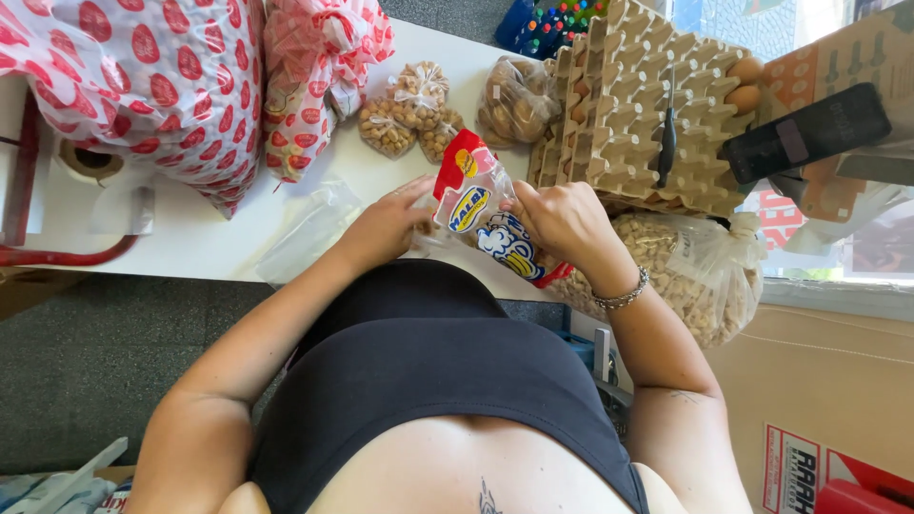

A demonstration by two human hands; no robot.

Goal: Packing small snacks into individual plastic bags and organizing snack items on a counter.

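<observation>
Both hands grip one printed plastic bag [479,211], red, white, blue and yellow, held over the near edge of the white worktop [205,238]; the left hand [386,228] pinches its left side, the right hand [562,221] closes on its right side; just beside the right wrist lies a big clear bag of nuts [687,271]; small tied nut bags [411,119] sit farther in; stacked egg trays [633,100] stand toward the far right corner.

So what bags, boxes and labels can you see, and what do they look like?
Printed bag: held in both hands, red, yellow, blue and white.
Spotted bags: table's left end, white with red ovals.
Small clear bags: mid-table, knotted, brown pieces inside.
Egg trays: right, stacked beige cardboard.
Box label: bottom right, red and white.
</observation>
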